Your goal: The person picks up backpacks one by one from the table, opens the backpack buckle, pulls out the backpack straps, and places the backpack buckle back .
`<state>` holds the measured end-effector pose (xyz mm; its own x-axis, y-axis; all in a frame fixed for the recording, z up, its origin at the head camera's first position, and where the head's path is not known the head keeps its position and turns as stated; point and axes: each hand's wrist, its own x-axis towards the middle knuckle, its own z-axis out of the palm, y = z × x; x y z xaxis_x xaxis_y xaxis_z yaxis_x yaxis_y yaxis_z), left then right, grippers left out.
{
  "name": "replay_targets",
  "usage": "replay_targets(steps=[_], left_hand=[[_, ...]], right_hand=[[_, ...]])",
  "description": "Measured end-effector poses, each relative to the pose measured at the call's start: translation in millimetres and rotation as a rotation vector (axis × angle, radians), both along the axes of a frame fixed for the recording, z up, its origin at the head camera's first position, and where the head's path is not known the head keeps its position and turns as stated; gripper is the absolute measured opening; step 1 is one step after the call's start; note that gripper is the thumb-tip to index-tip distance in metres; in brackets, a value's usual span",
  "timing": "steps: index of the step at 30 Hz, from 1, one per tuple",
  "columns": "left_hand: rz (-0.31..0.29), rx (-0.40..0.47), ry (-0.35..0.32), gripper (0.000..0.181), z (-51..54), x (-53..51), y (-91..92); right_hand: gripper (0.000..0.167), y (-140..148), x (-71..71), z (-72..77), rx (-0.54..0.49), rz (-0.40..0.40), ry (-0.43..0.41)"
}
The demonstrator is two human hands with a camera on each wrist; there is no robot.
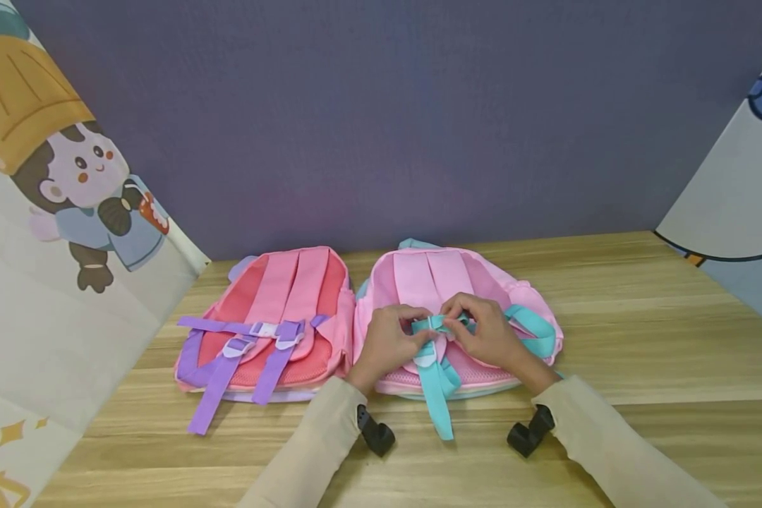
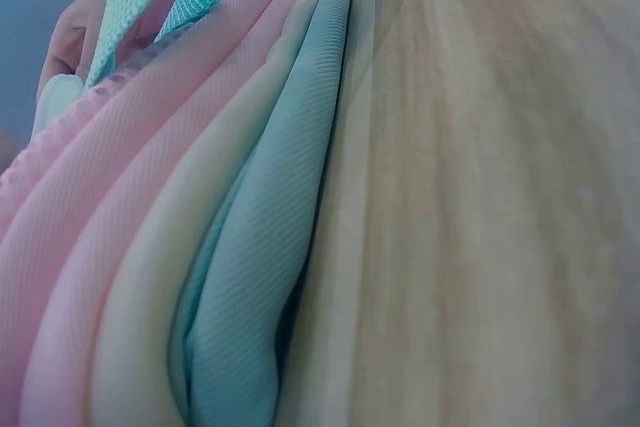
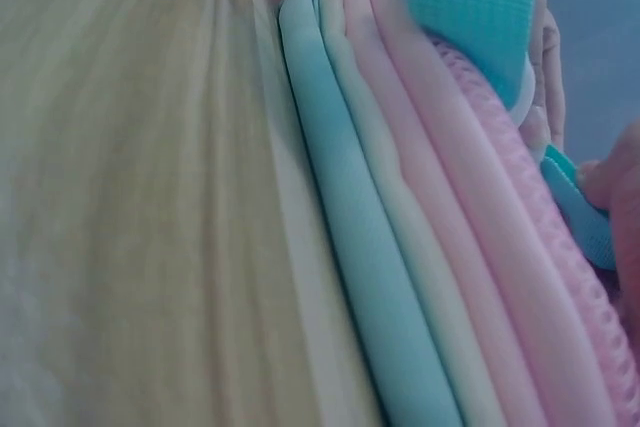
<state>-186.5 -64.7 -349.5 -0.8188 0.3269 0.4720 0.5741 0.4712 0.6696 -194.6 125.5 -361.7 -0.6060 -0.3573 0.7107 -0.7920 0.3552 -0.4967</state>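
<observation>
A light pink backpack (image 1: 381, 289) lies with its shoulder straps facing up. Over its lower middle, my left hand (image 1: 387, 342) pinches a teal strap (image 1: 437, 323) beside a small white buckle piece. Close on the right, my right hand (image 1: 487, 333) pinches the same teal webbing between thumb and fingers. The fingers partly hide what lies between them. Below hangs a loose teal strap end (image 1: 440, 409) from a white strap adjuster (image 1: 425, 356). In the right wrist view, part of the right hand (image 3: 625, 212) shows by the teal webbing (image 3: 580, 212).
Left of the pink backpack, touching it, lies a coral-pink backpack (image 1: 339, 286) with purple straps (image 1: 216, 395) and a fastened white chest buckle (image 1: 264, 330). Both rest on a wooden table (image 1: 660, 367). Behind stands a dark grey-blue panel (image 1: 419, 127), with cartoon-printed walls at the sides.
</observation>
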Motion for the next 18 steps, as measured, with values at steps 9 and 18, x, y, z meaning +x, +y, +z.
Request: replay_targets(steps=[9, 18], left_hand=[[-0.003, -0.007, -0.009, 0.019, -2.4, -1.0, -1.3], [-0.007, -0.029, 0.007, 0.018, -2.1, -1.5, -1.5]], right_hand=[[0.020, -1.9, -1.8, -2.8, -0.027, 0.021, -0.031], [0.018, -2.4, -3.1, -0.6, -0.031, 0.102, -0.005]])
